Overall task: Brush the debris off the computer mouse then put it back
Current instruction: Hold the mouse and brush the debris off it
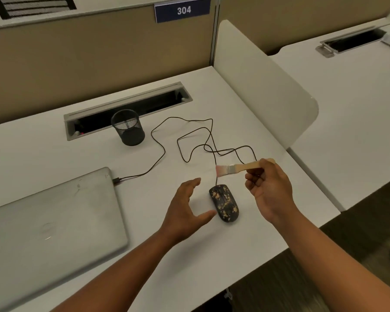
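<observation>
Wooden brush (243,168) in right hand (271,192), speckled mouse (224,202)

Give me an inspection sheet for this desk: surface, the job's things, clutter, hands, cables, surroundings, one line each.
Surface: white desk, with a grey cable tray set into it at the back.
Job's things: black mouse lies on the desk, speckled with tan debris; brush is held above it, bristles pointing left.
Clutter: closed grey laptop at left; black mesh pen cup by the tray.
Hands: left hand open beside the mouse, not gripping it; right hand grips the brush's wooden handle.
Cables: mouse cable loops loosely across the desk into the laptop's side.
Surroundings: tan partition with sign 304; white divider; neighbouring desk at right.
</observation>
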The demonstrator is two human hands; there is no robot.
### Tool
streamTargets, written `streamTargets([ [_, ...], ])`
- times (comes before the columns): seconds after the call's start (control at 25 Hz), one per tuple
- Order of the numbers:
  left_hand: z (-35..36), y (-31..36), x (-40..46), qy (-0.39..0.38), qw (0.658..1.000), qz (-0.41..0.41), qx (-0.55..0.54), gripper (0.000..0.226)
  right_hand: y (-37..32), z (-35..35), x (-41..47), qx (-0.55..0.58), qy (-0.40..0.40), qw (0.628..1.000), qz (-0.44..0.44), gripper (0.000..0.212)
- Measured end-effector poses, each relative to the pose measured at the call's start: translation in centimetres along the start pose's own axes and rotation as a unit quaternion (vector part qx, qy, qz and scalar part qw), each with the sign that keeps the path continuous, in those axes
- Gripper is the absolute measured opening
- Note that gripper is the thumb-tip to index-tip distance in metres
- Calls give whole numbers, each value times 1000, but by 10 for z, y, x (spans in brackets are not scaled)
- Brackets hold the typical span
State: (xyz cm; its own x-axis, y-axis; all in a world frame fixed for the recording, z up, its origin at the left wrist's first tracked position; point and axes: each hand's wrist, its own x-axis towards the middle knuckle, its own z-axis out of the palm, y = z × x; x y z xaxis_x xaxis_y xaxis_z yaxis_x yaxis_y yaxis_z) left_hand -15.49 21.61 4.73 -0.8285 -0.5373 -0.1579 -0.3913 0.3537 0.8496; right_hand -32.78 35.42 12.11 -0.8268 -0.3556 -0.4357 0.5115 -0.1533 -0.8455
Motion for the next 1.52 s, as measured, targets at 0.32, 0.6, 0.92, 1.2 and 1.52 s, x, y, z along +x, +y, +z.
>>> streamTargets([
  [0.32,50,-2,17,-79,995,-31,44,148,7,-57,6,-1,39,999,30,9],
  [0.6,71,-4,24,-51,996,-29,72,155,16,-78,13,8,48,998,51,14],
  [0.92,74,-4,22,-36,995,-21,87,148,17,-81,12,20,49,997,64,20],
  [1.2,61,18,3,-52,997,17,51,146,6,-84,-6,37,46,996,64,22],
  [1.52,9,41,-52,-130,982,134,40,148,6,-74,-108,108,85,990,21,20],
])
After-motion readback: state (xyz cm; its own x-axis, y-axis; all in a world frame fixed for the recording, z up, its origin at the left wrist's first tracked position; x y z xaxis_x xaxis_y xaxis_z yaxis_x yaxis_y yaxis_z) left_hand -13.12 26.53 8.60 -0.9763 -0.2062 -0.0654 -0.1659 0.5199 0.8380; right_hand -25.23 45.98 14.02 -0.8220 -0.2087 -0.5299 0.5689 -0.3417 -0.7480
